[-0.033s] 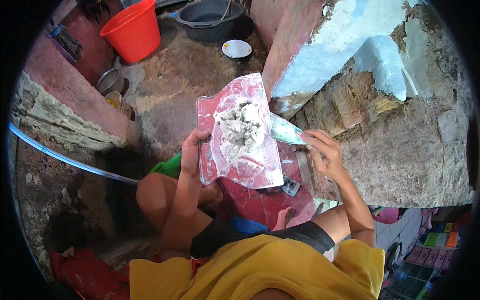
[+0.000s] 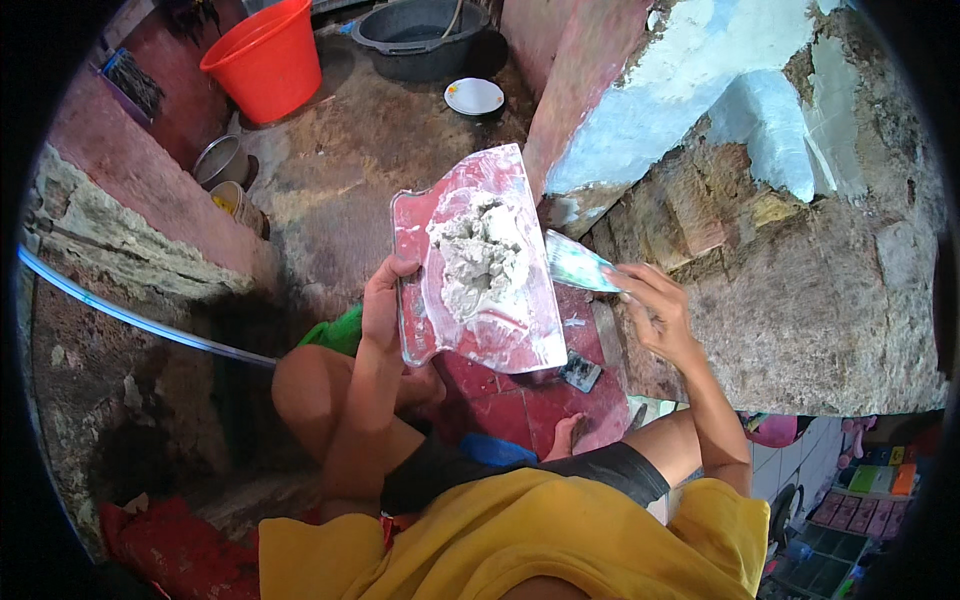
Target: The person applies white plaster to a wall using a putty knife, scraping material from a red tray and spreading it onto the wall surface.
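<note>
My left hand [image 2: 382,305] grips the left edge of a flat red board [image 2: 415,225]. On the board lies a lumpy heap of pale grey-white plaster [image 2: 478,262], with smears of it spread around. To the right of the board, my right hand [image 2: 655,308] pinches a putty knife [image 2: 578,264] whose greenish-white, smeared blade points toward the board's right edge. A narrow gap seems to separate the blade from that edge.
A wall with patchy white-blue plaster [image 2: 690,90] and a rough bare ledge [image 2: 780,310] rise on the right. At the back stand a red bucket [image 2: 265,65], a dark basin [image 2: 415,55] and a white plate [image 2: 474,97]. A blue hose [image 2: 140,318] crosses the left.
My right hand has drawn the putty knife slightly right, away from the board's edge. The board and my left hand have hardly moved.
</note>
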`<control>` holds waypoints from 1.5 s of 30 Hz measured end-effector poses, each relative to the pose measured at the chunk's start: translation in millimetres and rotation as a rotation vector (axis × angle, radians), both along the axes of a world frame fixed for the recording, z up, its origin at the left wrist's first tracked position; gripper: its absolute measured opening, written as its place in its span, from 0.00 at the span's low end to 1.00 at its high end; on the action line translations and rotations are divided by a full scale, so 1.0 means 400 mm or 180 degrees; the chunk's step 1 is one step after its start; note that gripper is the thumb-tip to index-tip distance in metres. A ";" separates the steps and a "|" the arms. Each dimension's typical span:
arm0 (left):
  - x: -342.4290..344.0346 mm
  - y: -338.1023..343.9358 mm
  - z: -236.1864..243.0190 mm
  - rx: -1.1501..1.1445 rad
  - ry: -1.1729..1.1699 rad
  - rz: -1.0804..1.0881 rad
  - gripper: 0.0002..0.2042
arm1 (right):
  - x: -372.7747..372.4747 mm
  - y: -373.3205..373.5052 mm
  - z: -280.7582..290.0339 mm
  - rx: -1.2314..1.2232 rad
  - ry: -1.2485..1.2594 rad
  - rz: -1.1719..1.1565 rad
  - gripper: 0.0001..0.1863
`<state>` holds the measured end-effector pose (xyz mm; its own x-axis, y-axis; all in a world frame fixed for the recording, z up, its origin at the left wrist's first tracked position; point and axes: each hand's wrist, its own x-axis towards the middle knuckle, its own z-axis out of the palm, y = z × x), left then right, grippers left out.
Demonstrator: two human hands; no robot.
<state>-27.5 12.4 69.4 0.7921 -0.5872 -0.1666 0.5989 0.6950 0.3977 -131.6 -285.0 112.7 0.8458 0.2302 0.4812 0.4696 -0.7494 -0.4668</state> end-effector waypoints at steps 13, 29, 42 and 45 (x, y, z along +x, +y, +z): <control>0.005 -0.051 -0.076 0.0873 0.0110 -0.0037 0.21 | -0.055 -0.021 0.117 0.1404 0.3282 -0.0355 0.14; -0.053 -0.112 -0.171 0.0690 -0.0246 0.0206 0.17 | -0.062 0.087 -0.081 0.2274 0.3423 -0.0460 0.12; -0.038 -0.102 -0.231 0.1023 -0.0297 0.0153 0.16 | -0.053 0.097 -0.139 0.2749 0.3504 -0.0454 0.13; -0.037 -0.089 -0.246 0.0872 -0.0498 -0.0346 0.17 | -0.043 0.120 -0.127 0.2403 0.3163 -0.0600 0.11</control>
<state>-42.3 -23.3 -28.9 0.7558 -0.6199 -0.2111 0.5805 0.4851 0.6540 -148.7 -236.9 61.8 0.9070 0.0125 -0.4210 -0.4138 -0.1596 -0.8962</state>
